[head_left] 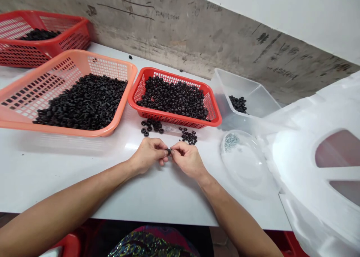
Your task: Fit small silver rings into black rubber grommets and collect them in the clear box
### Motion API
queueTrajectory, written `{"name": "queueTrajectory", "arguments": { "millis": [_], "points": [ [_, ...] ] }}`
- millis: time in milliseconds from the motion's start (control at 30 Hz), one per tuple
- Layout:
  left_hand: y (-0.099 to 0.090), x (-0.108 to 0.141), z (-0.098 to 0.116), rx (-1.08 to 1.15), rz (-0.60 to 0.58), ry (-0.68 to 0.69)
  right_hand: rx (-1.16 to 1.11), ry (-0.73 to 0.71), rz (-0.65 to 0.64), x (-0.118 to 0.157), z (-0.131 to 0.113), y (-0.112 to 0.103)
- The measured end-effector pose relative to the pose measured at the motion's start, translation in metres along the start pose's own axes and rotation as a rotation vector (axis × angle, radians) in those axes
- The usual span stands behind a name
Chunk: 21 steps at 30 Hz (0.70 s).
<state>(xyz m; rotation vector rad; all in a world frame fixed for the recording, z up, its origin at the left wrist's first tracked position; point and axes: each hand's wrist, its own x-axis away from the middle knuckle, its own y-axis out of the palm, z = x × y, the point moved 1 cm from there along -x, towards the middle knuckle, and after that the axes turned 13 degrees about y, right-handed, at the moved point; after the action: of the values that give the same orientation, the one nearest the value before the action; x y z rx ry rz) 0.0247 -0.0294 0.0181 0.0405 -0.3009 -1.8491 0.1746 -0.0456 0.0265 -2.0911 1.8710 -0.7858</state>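
Note:
My left hand (150,154) pinches a small round black part (168,151) between thumb and fingers, above the white table. My right hand (188,157) meets it from the other side, its fingertips pressed together at the same part; whether they hold a separate piece is too small to tell. Just beyond my left hand lies a loose group of black rings (150,126). Beyond my right hand is a pile of smaller black pieces (189,136). Behind both piles stands a red basket (176,119) filled with round black parts.
An orange basket (112,127) of black pieces stands left, with another red basket (67,36) behind it. Right are a clear bin (244,124) with black parts, a clear round dish (244,163) with tiny shiny pieces, and a large white plastic object (298,156). A wall runs behind.

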Motion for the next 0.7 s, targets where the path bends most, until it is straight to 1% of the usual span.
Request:
{"name": "queueTrajectory", "arguments": {
  "millis": [133, 200, 233, 300, 367, 433, 500, 567, 633, 700],
  "points": [
    [0.000, 0.001, -0.005, -0.048, 0.012, -0.016, 0.159, -0.199, 0.082, 0.005, 0.000, 0.005],
    [0.000, 0.002, -0.006, -0.097, 0.019, -0.006, 0.154, -0.221, 0.075, 0.004, 0.001, 0.006],
    [0.000, 0.003, -0.006, -0.128, 0.012, 0.014, 0.104, -0.189, 0.046, 0.002, 0.002, 0.004],
    [0.000, 0.004, -0.005, -0.201, -0.035, 0.091, -0.096, -0.062, -0.069, -0.004, 0.005, 0.001],
    [-0.001, 0.005, -0.002, -0.277, -0.098, 0.203, -0.349, 0.068, -0.224, -0.010, 0.008, -0.004],
    [-0.001, 0.005, 0.000, -0.339, -0.148, 0.307, -0.544, 0.140, -0.354, -0.015, 0.011, -0.008],
    [-0.001, 0.005, 0.002, -0.388, -0.170, 0.407, -0.642, 0.170, -0.444, -0.017, 0.013, -0.011],
    [-0.001, 0.005, 0.001, -0.432, -0.170, 0.487, -0.686, 0.188, -0.517, -0.017, 0.015, -0.012],
    [-0.001, 0.005, -0.001, -0.458, -0.147, 0.537, -0.709, 0.190, -0.590, -0.017, 0.016, -0.011],
    [-0.001, 0.004, -0.006, -0.454, -0.115, 0.555, -0.730, 0.175, -0.661, -0.016, 0.016, -0.009]
  ]
}}
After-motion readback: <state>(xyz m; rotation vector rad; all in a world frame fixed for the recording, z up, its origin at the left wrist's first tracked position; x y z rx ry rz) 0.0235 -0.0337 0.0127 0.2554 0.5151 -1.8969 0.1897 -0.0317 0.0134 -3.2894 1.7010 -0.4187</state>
